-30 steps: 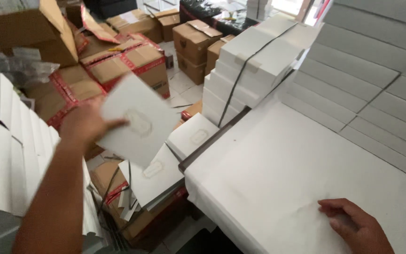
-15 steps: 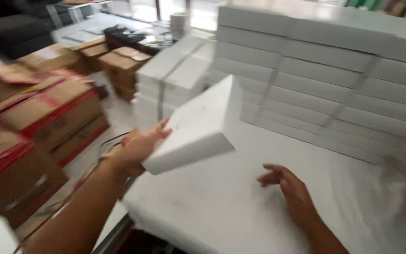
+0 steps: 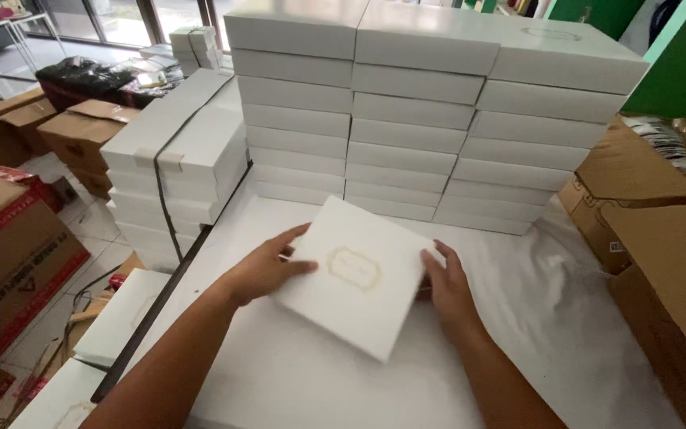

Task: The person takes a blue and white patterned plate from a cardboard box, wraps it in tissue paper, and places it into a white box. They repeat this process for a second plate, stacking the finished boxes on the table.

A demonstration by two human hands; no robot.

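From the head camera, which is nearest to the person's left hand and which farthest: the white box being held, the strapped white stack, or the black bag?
From the left hand:
1. White box, touching it, just to its right.
2. Strapped white stack, up and left.
3. Black bag, far back left.

The gold emblem on the flat white box is coming out too small and faint to make out. That box is hiding the right hand thumb and whatever patch of surface it's covering. Both forearms are getting chopped by the bottom edge (elbows nowhere). The cardboard cartons on the right are running out of frame, same with the red-taped carton on the left. The stack of white boxes is blocking everything behind it.
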